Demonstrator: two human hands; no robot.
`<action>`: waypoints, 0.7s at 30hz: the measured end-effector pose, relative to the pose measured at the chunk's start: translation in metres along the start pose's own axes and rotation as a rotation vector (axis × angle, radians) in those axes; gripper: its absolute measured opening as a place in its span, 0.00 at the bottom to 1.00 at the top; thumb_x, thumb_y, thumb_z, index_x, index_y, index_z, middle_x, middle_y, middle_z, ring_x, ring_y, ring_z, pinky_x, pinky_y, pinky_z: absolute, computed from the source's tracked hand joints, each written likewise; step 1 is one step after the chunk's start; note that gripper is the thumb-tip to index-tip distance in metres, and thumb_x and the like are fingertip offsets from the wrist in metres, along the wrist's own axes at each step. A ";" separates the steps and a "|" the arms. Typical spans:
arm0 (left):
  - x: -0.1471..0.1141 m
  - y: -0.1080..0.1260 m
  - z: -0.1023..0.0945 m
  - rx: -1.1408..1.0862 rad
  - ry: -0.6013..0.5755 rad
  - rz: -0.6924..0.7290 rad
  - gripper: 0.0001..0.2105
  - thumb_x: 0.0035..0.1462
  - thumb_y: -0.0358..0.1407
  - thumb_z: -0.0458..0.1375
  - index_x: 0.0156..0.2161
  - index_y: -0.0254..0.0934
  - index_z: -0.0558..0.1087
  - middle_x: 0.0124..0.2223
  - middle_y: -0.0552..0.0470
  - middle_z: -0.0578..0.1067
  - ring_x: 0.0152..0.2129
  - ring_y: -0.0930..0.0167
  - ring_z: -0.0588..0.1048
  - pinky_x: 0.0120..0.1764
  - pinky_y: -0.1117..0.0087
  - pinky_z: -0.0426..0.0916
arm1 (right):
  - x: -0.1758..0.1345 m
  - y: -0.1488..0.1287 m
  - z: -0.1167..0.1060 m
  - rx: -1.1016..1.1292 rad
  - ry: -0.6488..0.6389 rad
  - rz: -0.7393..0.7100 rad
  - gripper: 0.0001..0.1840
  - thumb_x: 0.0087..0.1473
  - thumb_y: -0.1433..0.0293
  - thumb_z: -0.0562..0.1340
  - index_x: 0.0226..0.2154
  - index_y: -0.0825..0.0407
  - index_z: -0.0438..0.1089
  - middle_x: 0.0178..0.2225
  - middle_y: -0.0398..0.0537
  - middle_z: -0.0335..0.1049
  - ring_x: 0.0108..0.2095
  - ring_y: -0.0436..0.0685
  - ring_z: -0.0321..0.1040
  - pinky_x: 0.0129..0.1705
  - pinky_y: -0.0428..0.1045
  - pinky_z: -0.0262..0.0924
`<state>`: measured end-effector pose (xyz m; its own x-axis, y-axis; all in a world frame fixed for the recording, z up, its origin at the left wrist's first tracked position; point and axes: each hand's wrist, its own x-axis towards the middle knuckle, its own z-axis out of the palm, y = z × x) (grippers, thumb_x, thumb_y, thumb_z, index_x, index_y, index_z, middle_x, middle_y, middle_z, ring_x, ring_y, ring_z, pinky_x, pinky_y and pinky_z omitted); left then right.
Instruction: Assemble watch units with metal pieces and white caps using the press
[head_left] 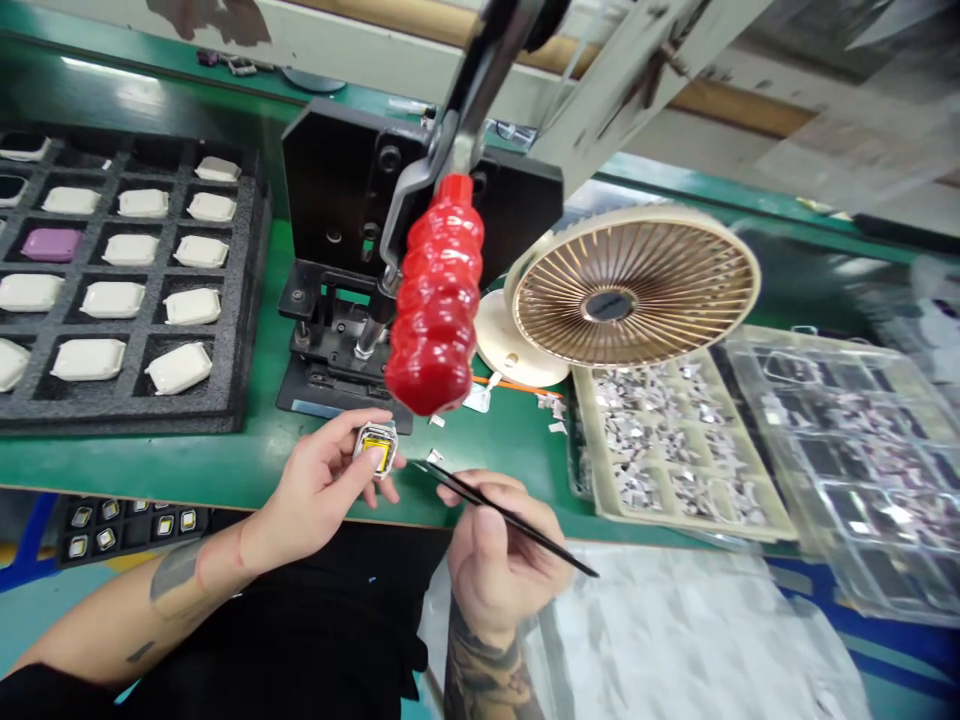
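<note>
My left hand (pixel 311 490) pinches a small watch case (pixel 376 446), white-rimmed with a yellow patch inside, between thumb and fingers. In my right hand (pixel 502 545) lies a pair of black tweezers (pixel 510 515), held like a pen, with the tip pointing left toward the case. The tip is a little apart from the case. A small silvery-white part (pixel 434 456) lies on the green table close to the tweezer tip. Just behind my left hand stands a black press fixture (pixel 337 340) with a red ribbed handle (pixel 435 300).
At left sits a black foam tray (pixel 247 390) holding white cases and a purple one. A fan (pixel 637 290) stands behind a beige compartment box (pixel 592 440) of small parts. Right of it is a clear divided box (pixel 847 470). A lower tray (pixel 135 530) holds more cases.
</note>
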<state>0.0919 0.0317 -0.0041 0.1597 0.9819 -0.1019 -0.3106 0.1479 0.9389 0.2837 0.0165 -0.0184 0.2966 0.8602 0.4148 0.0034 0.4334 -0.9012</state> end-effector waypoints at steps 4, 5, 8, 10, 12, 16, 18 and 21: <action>0.000 0.001 -0.002 -0.033 -0.008 -0.017 0.19 0.76 0.44 0.65 0.65 0.38 0.77 0.45 0.43 0.87 0.32 0.67 0.87 0.33 0.70 0.80 | 0.006 0.005 0.004 -0.044 -0.051 0.068 0.06 0.68 0.71 0.70 0.48 0.47 0.81 0.43 0.50 0.84 0.37 0.58 0.84 0.35 0.53 0.82; 0.000 0.002 -0.003 -0.048 -0.021 -0.018 0.21 0.76 0.46 0.65 0.65 0.38 0.77 0.46 0.41 0.87 0.33 0.65 0.87 0.34 0.69 0.81 | 0.006 0.007 0.006 -0.025 -0.061 0.088 0.06 0.69 0.71 0.70 0.47 0.47 0.81 0.43 0.50 0.85 0.37 0.58 0.85 0.36 0.52 0.82; 0.005 0.009 -0.006 -0.139 -0.039 -0.062 0.29 0.74 0.56 0.64 0.65 0.34 0.77 0.48 0.36 0.87 0.34 0.60 0.88 0.34 0.64 0.82 | 0.003 0.005 0.011 0.082 -0.096 0.153 0.04 0.70 0.70 0.70 0.47 0.48 0.81 0.43 0.50 0.85 0.34 0.56 0.85 0.36 0.51 0.82; 0.009 0.015 -0.007 -0.189 0.026 -0.157 0.28 0.71 0.55 0.67 0.62 0.33 0.78 0.46 0.36 0.87 0.32 0.61 0.87 0.33 0.65 0.81 | -0.004 -0.003 0.009 0.165 -0.153 0.192 0.04 0.71 0.67 0.70 0.45 0.49 0.79 0.41 0.50 0.85 0.31 0.55 0.84 0.32 0.50 0.81; 0.012 0.018 -0.005 -0.198 0.114 -0.249 0.24 0.68 0.48 0.72 0.60 0.34 0.78 0.44 0.39 0.87 0.30 0.64 0.86 0.31 0.68 0.79 | -0.010 -0.018 -0.005 0.225 -0.218 0.221 0.07 0.71 0.62 0.69 0.44 0.48 0.77 0.38 0.49 0.85 0.27 0.54 0.82 0.26 0.48 0.77; 0.005 0.012 0.005 -0.091 0.115 -0.225 0.26 0.69 0.47 0.71 0.65 0.39 0.73 0.45 0.43 0.87 0.31 0.65 0.84 0.32 0.67 0.79 | 0.001 -0.069 -0.072 0.182 -0.205 0.132 0.13 0.70 0.58 0.69 0.36 0.46 0.72 0.25 0.40 0.76 0.18 0.51 0.70 0.19 0.45 0.66; -0.003 0.006 0.010 0.018 0.065 -0.194 0.27 0.73 0.49 0.67 0.70 0.43 0.69 0.48 0.45 0.87 0.33 0.65 0.84 0.36 0.65 0.80 | 0.024 -0.093 -0.115 0.033 -0.121 0.024 0.21 0.68 0.55 0.71 0.29 0.46 0.67 0.15 0.34 0.63 0.12 0.50 0.60 0.18 0.46 0.61; -0.015 -0.002 0.012 0.186 0.026 -0.174 0.24 0.76 0.50 0.62 0.70 0.45 0.68 0.51 0.45 0.86 0.35 0.66 0.84 0.41 0.64 0.81 | 0.073 -0.107 -0.165 -0.396 0.243 -0.045 0.25 0.59 0.50 0.76 0.26 0.47 0.68 0.18 0.38 0.67 0.17 0.53 0.66 0.22 0.50 0.66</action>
<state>0.1015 0.0153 -0.0004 0.1708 0.9465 -0.2737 -0.1028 0.2933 0.9505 0.4625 -0.0112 0.0875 0.5026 0.7349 0.4553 0.3713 0.2921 -0.8814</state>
